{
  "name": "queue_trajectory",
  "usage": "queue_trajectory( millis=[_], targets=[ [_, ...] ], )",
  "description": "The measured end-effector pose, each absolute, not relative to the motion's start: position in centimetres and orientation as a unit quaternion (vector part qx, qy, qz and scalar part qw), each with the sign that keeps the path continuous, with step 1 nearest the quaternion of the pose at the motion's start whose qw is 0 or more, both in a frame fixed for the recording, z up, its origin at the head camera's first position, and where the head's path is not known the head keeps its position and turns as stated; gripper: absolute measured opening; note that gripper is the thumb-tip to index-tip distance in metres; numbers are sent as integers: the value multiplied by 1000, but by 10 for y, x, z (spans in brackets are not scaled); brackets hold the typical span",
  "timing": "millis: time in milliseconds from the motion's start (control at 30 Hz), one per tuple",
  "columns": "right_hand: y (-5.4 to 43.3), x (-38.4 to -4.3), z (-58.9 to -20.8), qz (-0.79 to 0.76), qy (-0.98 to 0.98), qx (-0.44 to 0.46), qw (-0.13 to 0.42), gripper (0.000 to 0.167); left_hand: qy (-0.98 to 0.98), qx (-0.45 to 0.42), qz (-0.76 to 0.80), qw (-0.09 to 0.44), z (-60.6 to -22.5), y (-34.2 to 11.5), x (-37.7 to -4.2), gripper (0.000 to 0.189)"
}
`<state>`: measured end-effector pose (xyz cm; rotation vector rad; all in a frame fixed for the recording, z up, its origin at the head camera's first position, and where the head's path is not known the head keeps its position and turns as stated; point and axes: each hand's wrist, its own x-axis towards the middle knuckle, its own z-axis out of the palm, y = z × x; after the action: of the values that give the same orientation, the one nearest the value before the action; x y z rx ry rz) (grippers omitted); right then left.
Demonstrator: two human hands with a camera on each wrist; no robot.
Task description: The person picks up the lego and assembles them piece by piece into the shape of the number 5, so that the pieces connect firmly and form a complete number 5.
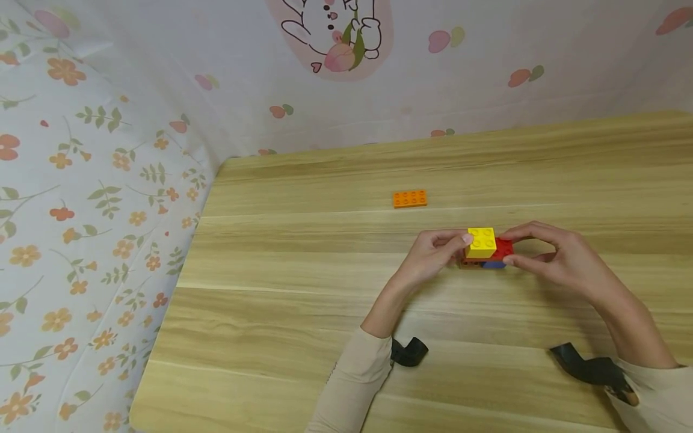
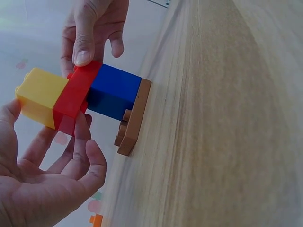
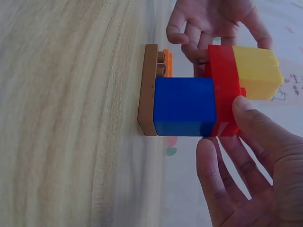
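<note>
A small stack of toy building bricks stands on the table. At its base is a brown plate (image 2: 135,118), with a blue brick (image 3: 184,106) on its right half. Across the blue brick lies a red brick (image 1: 504,248), overhanging to the left above the brown studs. A yellow brick (image 1: 481,242) sits on the red one's left end. My left hand (image 1: 430,255) pinches the yellow and red bricks, thumb on the yellow top and fingertips beneath the red overhang. From the other side my right hand (image 1: 560,255) grips the red brick's right end between thumb and fingers.
An orange plate (image 1: 409,199) with studs lies farther back on the wooden table (image 1: 281,252), left of the stack. Black straps (image 1: 408,352) show at both sleeves. A patterned cloth (image 1: 233,78) hangs behind the table and along its left side.
</note>
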<state>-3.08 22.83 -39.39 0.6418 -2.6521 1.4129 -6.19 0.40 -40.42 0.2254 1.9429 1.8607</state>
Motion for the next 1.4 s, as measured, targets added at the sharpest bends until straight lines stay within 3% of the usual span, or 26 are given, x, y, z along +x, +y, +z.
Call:
queue_trajectory(
  millis=[700, 1400],
  targets=[
    [225, -29, -395, 471, -865, 171, 10, 36, 707, 91, 663, 227, -402, -3, -63, 36],
    [204, -32, -398, 464, -858, 222, 17, 39, 709, 91, 659, 235, -399, -29, -60, 30]
  ],
)
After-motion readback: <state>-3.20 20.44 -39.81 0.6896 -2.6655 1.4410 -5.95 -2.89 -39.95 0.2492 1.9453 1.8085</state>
